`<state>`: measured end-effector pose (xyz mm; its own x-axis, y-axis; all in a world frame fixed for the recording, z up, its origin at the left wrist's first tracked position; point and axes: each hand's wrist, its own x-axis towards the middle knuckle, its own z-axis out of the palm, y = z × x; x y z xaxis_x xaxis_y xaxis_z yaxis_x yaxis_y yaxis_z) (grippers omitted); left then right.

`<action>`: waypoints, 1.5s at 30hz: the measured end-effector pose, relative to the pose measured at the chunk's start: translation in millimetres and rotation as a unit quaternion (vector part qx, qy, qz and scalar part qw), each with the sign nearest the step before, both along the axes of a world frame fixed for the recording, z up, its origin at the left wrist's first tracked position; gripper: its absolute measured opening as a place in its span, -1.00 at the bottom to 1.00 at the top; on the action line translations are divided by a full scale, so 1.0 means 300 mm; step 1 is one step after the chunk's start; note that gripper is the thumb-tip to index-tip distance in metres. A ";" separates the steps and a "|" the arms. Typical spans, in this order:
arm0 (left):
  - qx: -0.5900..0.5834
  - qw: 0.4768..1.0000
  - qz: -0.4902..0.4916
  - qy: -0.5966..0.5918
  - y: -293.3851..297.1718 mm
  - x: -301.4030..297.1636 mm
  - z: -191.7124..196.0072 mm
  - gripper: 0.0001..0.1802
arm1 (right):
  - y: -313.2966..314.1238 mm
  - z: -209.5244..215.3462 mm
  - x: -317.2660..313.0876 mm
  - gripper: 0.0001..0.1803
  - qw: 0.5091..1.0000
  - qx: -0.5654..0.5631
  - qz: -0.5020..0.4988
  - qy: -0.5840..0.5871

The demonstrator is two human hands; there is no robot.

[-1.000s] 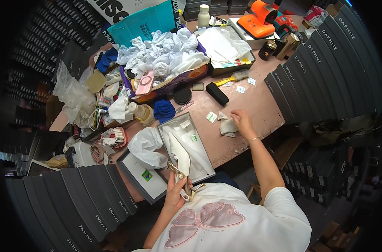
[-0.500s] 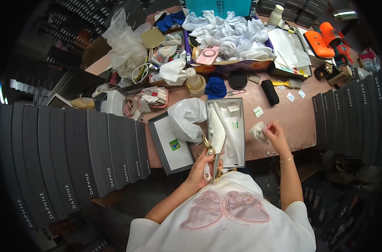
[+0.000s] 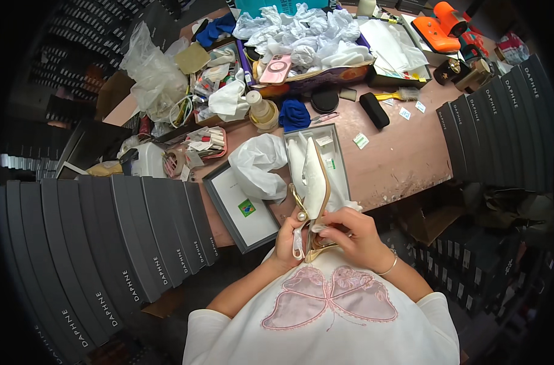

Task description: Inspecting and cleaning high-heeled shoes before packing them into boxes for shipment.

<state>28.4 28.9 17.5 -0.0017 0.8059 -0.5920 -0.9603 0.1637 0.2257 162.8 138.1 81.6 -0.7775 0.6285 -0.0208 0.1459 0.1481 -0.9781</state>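
1 white pointed shoe (image 3: pixel 313 182), gripped at 6 o'clock by left hand (image 3: pixel 288 234) and right hand (image 3: pixel 350 234) together, toe resting over open box (image 3: pixel 341 164) for support.

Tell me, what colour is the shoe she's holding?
The shoe is white with gold trim, shown in the head view.

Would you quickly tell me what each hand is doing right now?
Left hand: closed on the heel end of the white shoe.
Right hand: fingers closed on the same shoe.
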 end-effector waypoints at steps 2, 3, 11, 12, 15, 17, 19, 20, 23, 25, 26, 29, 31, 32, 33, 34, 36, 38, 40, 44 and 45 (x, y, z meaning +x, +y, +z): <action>0.038 0.999 -0.006 -0.007 -0.021 0.004 -0.013 -0.43 | -0.005 -0.018 -0.031 -0.78 0.986 0.166 0.012 0.006; 0.057 0.998 -0.006 -0.009 -0.031 0.002 -0.019 -0.44 | -0.005 -0.034 -0.043 -0.78 0.969 0.247 0.021 0.010; 0.016 0.999 -0.032 0.027 -0.079 0.007 -0.074 -0.56 | -0.079 -0.065 -0.041 -0.66 0.929 0.368 0.038 -0.013; 0.042 0.996 -0.050 0.053 -0.087 0.001 -0.090 -0.57 | -0.083 -0.066 -0.041 -0.67 0.932 0.359 0.046 -0.016; -0.011 0.991 -0.022 0.134 -0.061 0.024 -0.024 -0.54 | -0.107 -0.069 -0.017 -0.71 0.942 0.321 0.102 -0.005; -0.036 0.984 -0.010 0.173 -0.043 0.032 0.014 -0.53 | -0.110 -0.066 -0.011 -0.74 0.941 0.320 0.113 0.001; -0.007 0.980 -0.027 0.196 -0.062 0.033 -0.024 -0.54 | -0.097 -0.062 -0.020 -0.78 0.934 0.347 0.086 0.001; 0.000 0.964 -0.062 0.258 -0.084 0.031 -0.061 -0.55 | -0.089 -0.063 -0.028 -0.77 0.934 0.350 0.074 -0.004; -0.002 0.944 -0.093 0.316 -0.108 0.028 -0.086 -0.55 | -0.085 -0.066 -0.034 -0.75 0.941 0.332 0.071 -0.004; -0.032 0.982 -0.014 0.185 -0.059 0.036 0.023 -0.55 | -0.111 -0.069 -0.009 -0.76 0.951 0.283 0.120 0.016; -0.028 0.975 -0.013 0.219 -0.060 0.033 0.002 -0.59 | -0.111 -0.064 -0.006 -0.76 0.953 0.273 0.128 0.021; 0.006 0.980 -0.021 0.200 -0.060 0.036 0.010 -0.60 | -0.086 -0.062 -0.025 -0.76 0.945 0.317 0.076 -0.026; 0.004 0.978 -0.003 0.211 -0.057 0.037 0.016 -0.61 | -0.090 -0.062 -0.036 -0.78 0.947 0.315 0.069 -0.006; 0.004 0.976 0.005 0.216 -0.054 0.039 0.018 -0.61 | -0.093 -0.062 -0.039 -0.78 0.947 0.313 0.065 0.004; -0.010 0.974 0.010 0.224 -0.051 0.041 0.021 -0.61 | -0.097 -0.057 -0.032 -0.79 0.951 0.296 0.092 0.008; -0.025 0.972 0.015 0.232 -0.047 0.044 0.025 -0.61 | -0.102 -0.049 -0.018 -0.79 0.953 0.278 0.118 0.011; -0.022 0.971 0.009 0.236 -0.049 0.043 0.022 -0.60 | -0.095 -0.050 -0.019 -0.80 0.954 0.275 0.120 0.012; 0.012 0.973 -0.012 0.229 -0.063 0.034 0.005 -0.58 | -0.069 -0.064 -0.043 -0.80 0.949 0.306 0.072 0.008; -0.005 0.971 0.008 0.238 -0.056 0.034 -0.001 -0.57 | -0.083 -0.060 -0.042 -0.84 0.949 0.293 0.114 0.007; -0.022 0.978 0.008 0.208 -0.043 0.018 0.032 -0.56 | -0.092 -0.051 -0.039 -0.87 0.949 0.291 0.123 0.018; -0.023 0.980 0.015 0.197 -0.035 0.022 0.036 -0.56 | -0.076 -0.047 -0.047 -0.87 0.946 0.306 0.103 0.020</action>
